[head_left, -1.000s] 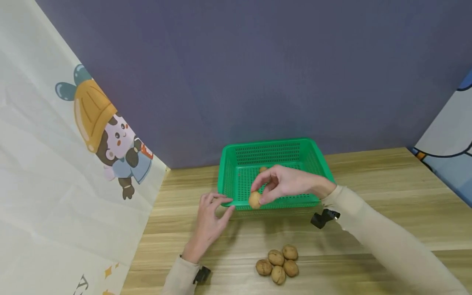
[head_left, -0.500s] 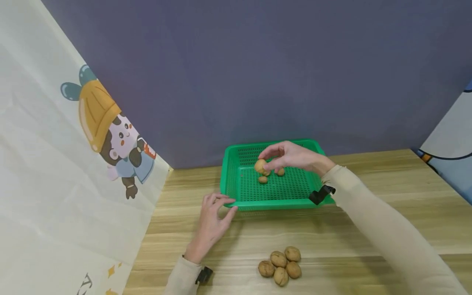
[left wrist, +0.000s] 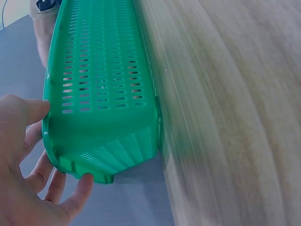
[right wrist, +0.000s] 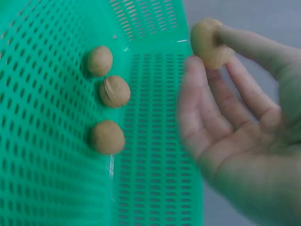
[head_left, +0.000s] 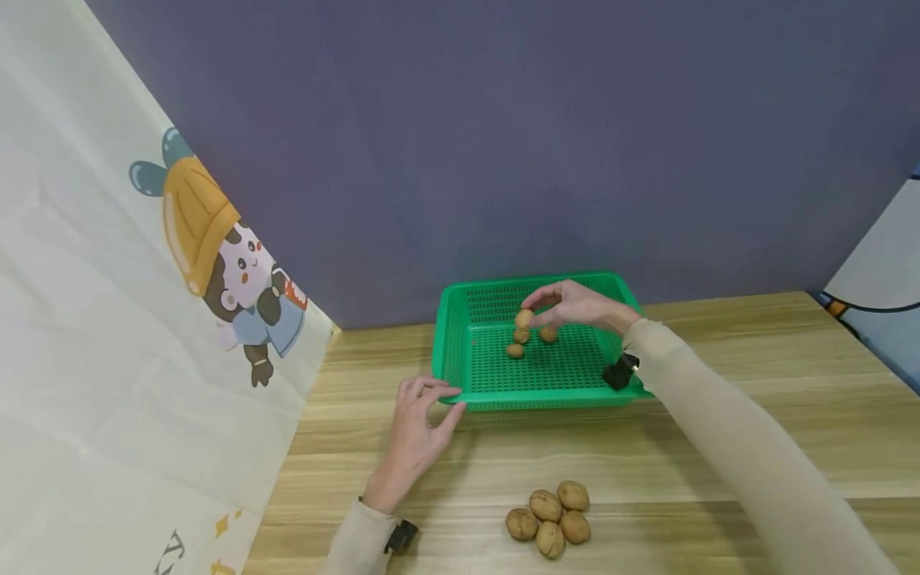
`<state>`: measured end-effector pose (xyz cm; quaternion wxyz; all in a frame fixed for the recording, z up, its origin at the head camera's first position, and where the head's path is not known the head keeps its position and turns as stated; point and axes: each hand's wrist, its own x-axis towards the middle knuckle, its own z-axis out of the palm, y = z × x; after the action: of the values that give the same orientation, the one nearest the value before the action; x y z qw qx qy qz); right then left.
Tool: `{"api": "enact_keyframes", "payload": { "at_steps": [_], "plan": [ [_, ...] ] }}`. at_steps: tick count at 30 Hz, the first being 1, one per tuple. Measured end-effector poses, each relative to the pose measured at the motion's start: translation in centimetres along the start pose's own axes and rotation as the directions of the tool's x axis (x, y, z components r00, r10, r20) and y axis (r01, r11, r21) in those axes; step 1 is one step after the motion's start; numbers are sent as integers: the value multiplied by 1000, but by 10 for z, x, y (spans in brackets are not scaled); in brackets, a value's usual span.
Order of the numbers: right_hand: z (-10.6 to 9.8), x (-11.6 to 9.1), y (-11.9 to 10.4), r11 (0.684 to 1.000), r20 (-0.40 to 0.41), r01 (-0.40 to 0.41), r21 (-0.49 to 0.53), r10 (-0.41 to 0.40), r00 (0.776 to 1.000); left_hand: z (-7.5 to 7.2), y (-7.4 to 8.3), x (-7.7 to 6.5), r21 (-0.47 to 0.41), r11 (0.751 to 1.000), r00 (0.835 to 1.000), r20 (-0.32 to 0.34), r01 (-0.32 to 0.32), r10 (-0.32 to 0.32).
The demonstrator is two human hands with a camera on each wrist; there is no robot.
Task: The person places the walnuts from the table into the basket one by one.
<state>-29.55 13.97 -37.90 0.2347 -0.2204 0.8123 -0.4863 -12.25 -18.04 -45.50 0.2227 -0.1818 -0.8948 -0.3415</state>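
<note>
Over the inside of a green plastic basket (head_left: 460, 397), my right hand (head_left: 571, 305) pinches a walnut (head_left: 524, 319) between thumb and fingertips. The right wrist view shows this held walnut (right wrist: 210, 44) above the basket's level, apart from its floor. Three walnuts lie inside; one is the walnut (right wrist: 107, 137) lowest in that view. My left hand (head_left: 417, 431) grips the basket's near left corner. In the left wrist view its thumb (left wrist: 37, 110) lies against the rim (left wrist: 46, 127) and its fingers reach round the corner.
Several walnuts (head_left: 546, 505) sit in a cluster on the wooden table (head_left: 719, 431), in front of the basket. A dark wall (head_left: 503, 160) rises behind the basket. On the left hangs a white sheet (head_left: 86, 319) with a cartoon figure.
My right hand has carried the walnut from the basket's near rim to farther over its inside, then slightly right. Walnuts in the basket came into view. The left hand stays at the corner.
</note>
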Motion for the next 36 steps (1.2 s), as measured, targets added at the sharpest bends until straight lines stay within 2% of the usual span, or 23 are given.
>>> {"api": "enact_keyframes", "payload": {
  "at_steps": [11,18,22,28,36],
  "plan": [
    [0,13,24,993,29,-69,-96,72,997,3,-1,1,7,1000,1000,-2,-4,4],
    [12,17,43,987,68,-64,-144,74,995,3,0,-1,5,1000,1000,-6,-4,5],
    [15,20,50,976,60,-61,-208,75,995,2,0,-1,4,1000,1000,-8,-13,13],
    [20,25,51,949,59,-24,-316,45,997,2,0,-1,11,1000,1000,-15,-24,24],
    [17,25,44,928,42,-12,-373,30,999,1,0,1,30,999,1000,-10,-27,28]
  ]
}}
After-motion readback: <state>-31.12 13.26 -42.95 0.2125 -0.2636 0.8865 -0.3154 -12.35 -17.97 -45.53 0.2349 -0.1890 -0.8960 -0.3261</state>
